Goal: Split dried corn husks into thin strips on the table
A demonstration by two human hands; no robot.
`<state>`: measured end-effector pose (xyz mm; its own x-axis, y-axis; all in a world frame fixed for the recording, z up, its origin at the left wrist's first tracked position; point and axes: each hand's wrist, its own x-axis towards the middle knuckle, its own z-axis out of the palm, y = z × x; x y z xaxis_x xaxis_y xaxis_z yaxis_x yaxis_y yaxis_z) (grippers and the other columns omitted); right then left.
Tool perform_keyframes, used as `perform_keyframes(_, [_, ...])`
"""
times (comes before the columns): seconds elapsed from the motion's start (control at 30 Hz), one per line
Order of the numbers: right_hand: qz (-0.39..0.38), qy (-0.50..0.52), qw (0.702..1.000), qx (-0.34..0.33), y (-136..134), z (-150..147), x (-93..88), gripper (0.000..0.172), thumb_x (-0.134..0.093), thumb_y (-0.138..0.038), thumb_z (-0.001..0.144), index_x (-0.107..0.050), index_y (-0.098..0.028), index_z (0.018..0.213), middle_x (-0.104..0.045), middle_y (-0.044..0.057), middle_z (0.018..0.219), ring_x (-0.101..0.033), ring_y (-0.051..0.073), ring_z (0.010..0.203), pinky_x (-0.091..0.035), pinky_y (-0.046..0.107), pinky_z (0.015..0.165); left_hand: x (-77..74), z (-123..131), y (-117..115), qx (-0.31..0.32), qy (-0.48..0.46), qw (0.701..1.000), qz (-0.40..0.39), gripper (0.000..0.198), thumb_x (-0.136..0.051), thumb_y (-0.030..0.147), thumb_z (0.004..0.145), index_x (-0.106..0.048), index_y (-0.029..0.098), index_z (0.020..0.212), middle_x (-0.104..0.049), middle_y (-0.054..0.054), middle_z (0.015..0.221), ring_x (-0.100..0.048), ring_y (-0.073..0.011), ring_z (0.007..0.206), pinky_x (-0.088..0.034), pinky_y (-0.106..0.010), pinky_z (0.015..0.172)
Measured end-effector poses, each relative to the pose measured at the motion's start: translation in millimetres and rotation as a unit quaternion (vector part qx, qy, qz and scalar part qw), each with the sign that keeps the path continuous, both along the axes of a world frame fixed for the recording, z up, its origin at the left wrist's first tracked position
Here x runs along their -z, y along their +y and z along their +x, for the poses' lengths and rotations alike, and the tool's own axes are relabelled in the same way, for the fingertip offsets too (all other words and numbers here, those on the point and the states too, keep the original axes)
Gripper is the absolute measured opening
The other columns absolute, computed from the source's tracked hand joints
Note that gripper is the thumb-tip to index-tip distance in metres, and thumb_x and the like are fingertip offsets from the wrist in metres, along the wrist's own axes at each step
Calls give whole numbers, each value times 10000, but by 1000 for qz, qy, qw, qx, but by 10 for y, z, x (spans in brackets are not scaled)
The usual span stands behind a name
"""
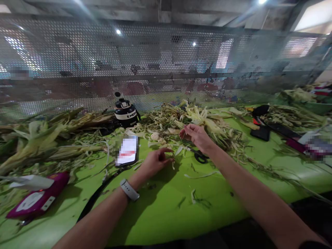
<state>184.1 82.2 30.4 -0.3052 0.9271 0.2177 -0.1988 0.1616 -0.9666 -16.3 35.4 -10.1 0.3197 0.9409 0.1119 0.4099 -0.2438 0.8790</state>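
My left hand, with a pale watch on its wrist, is closed in a loose pinch low over the green table. A thin strip of corn husk runs up from its fingertips. At the upper right, my right hand pinches the strip's other end, which is partly hidden by the fingers. Under the right wrist lie scissors with black handles. Behind both hands spreads a heap of shredded husk, with pale yellow husk leaves on it.
A lit phone lies left of my left hand, in front of a black bottle. Large husks and a magenta tissue pack are at the left. A black phone lies right. A perforated screen stands behind.
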Motion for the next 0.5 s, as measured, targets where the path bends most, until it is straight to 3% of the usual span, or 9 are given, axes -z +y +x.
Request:
perform_keyframes(0.13, [11, -32, 999, -3, 2, -35, 21, 320, -657, -488, 696, -547, -187, 698, -613, 20, 782, -589, 134, 736, -486, 287, 751, 17, 78, -30, 38, 22, 999, -5, 394, -608, 446, 719, -653, 180, 1005, -408, 60, 466, -318, -88, 428, -200, -230, 425])
perform_keyframes(0.23, [45, -106, 993, -24, 7, -28, 2, 304, -632, -468, 719, -567, -193, 833, -609, 44, 932, -597, 140, 727, -488, 279, 671, 17, 143, -29, 41, 15, 999, -11, 302, -604, 446, 716, -684, 168, 805, -476, 35, 484, -346, -89, 442, -234, -226, 440])
perform_keyframes(0.3, [94, -201, 975, 28, 23, 57, -71, 305, -618, -431, 733, -565, -202, 928, -588, 62, 1015, -583, 135, 678, -459, 259, 572, 13, 151, -13, 13, -6, 1000, -6, 287, -602, 443, 714, -660, 162, 688, -528, 12, 523, -393, -99, 472, -273, -224, 459])
perform_keyframes(0.33, [124, -259, 955, 80, 30, 127, -126, 286, -611, -400, 740, -568, -203, 943, -585, 68, 1021, -567, 130, 647, -431, 250, 535, 13, 143, -2, -8, -20, 1000, -1, 285, -609, 442, 706, -650, 162, 664, -549, 3, 551, -425, -107, 498, -299, -224, 475])
perform_keyframes(0.4, [181, -375, 883, 214, 29, 297, -250, 150, -583, -319, 750, -588, -182, 811, -605, 69, 887, -535, 136, 628, -387, 253, 537, 18, 113, 24, -44, -51, 998, 9, 271, -638, 429, 677, -643, 161, 642, -574, -10, 604, -481, -125, 566, -354, -230, 530])
perform_keyframes(0.43, [188, -441, 848, 224, 16, 383, -306, 108, -572, -287, 747, -584, -180, 738, -608, 61, 802, -532, 147, 631, -374, 259, 548, 24, 98, 35, -53, -65, 996, 12, 259, -658, 416, 658, -641, 159, 625, -578, -13, 622, -499, -130, 597, -375, -234, 563])
perform_keyframes(0.5, [152, -564, 798, 150, -43, 517, -373, 104, -586, -270, 713, -582, -184, 654, -607, 49, 668, -515, 155, 569, -331, 266, 515, 36, 79, 51, -59, -98, 993, 3, 241, -680, 392, 635, -637, 157, 610, -576, -9, 631, -508, -127, 615, -391, -236, 598])
